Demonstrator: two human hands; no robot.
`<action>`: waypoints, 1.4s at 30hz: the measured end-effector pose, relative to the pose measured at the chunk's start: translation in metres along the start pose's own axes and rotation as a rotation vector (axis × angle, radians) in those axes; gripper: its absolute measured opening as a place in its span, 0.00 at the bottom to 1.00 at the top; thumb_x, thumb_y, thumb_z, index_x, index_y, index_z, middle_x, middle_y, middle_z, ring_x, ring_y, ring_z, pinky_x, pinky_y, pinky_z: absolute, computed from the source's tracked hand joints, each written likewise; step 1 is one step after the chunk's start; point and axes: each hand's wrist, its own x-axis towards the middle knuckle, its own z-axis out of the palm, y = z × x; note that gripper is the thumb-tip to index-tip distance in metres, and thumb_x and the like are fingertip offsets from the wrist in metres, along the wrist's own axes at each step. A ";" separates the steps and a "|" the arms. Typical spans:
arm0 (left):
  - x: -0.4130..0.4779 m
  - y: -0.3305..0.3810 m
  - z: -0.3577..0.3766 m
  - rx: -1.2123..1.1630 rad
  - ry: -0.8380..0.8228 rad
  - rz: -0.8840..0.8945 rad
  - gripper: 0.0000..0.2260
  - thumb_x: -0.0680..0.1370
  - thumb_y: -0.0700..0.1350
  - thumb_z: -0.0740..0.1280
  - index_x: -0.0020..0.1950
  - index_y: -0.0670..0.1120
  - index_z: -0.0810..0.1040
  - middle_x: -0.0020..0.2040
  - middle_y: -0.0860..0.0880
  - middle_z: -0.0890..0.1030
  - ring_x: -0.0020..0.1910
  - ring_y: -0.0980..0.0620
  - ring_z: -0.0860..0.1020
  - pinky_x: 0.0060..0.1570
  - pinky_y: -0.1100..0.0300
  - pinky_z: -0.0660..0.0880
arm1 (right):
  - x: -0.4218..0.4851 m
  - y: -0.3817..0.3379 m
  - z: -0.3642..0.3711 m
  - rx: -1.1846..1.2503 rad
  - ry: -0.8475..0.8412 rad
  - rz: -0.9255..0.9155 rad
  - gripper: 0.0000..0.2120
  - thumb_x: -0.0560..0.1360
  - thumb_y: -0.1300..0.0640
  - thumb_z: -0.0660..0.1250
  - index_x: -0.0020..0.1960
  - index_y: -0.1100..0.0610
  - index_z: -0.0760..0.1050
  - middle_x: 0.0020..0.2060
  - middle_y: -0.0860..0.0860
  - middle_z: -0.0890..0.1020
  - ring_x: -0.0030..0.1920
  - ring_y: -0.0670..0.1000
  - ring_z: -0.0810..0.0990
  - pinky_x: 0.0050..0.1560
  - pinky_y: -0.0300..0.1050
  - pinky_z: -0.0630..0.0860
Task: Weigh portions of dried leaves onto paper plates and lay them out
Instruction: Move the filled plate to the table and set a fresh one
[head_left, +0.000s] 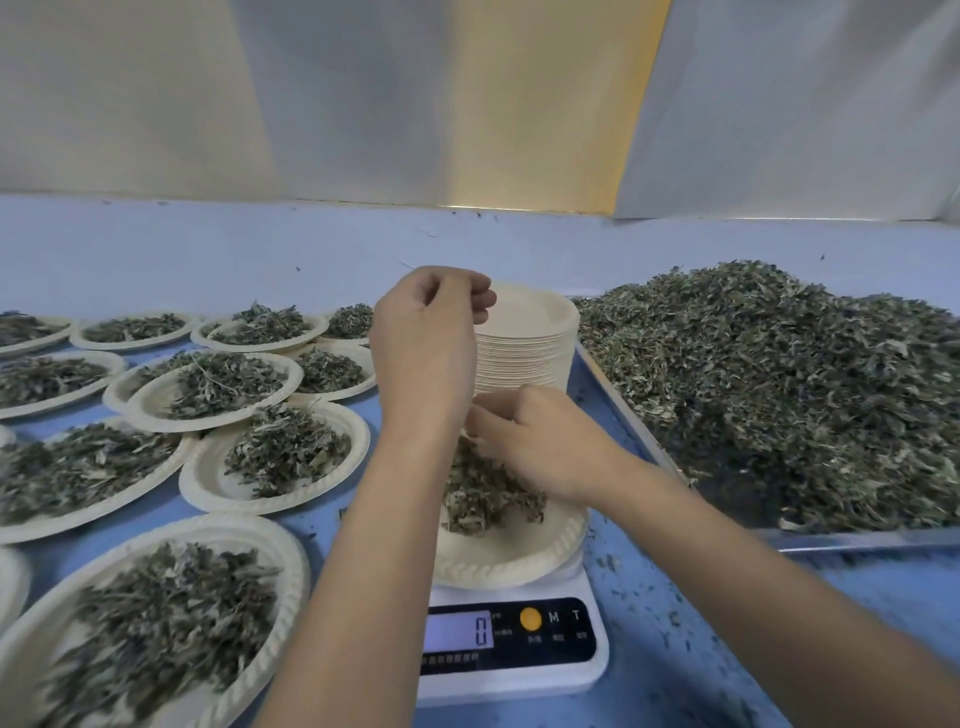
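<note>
On the scale (550, 680), my right hand (540, 441) clutches leaves (483, 499) on a plate (498, 564). Behind the scale my left hand (426, 338) curls beside the stack (524, 358); its hold I cannot tell.

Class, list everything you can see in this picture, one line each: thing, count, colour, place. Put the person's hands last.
scale: one, white, display reads 0, front centre
plate on scale: one, cream, holding leaves, centre
plate stack: one, cream, empty, behind the scale
filled plates: at least ten, cream, grey-green leaves, left of table
tray: one, metal, right
leaf heap: one, grey-green, on the tray
table: one, blue, under everything
left hand: one, fingers curled, by the stack's top
right hand: one, fingers curled, over the plate on scale
</note>
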 end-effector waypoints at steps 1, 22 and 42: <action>0.000 0.000 0.001 -0.002 -0.005 -0.005 0.11 0.76 0.40 0.59 0.39 0.47 0.80 0.37 0.51 0.83 0.37 0.56 0.80 0.39 0.63 0.71 | 0.001 0.001 -0.001 -0.003 0.032 0.019 0.25 0.76 0.38 0.54 0.32 0.56 0.70 0.23 0.49 0.71 0.26 0.45 0.66 0.31 0.47 0.62; -0.003 -0.032 0.078 0.384 -0.401 -0.006 0.12 0.75 0.42 0.60 0.42 0.35 0.79 0.41 0.40 0.83 0.42 0.41 0.80 0.46 0.47 0.76 | 0.016 0.173 -0.052 -0.505 0.176 0.634 0.25 0.81 0.51 0.57 0.76 0.56 0.57 0.75 0.56 0.59 0.72 0.59 0.60 0.64 0.53 0.67; 0.028 -0.034 0.102 0.498 -0.523 0.125 0.13 0.75 0.41 0.59 0.44 0.34 0.79 0.46 0.33 0.80 0.36 0.52 0.71 0.37 0.54 0.69 | 0.064 0.196 -0.061 -0.475 0.071 0.578 0.12 0.78 0.43 0.54 0.53 0.50 0.68 0.53 0.54 0.71 0.61 0.60 0.67 0.55 0.58 0.68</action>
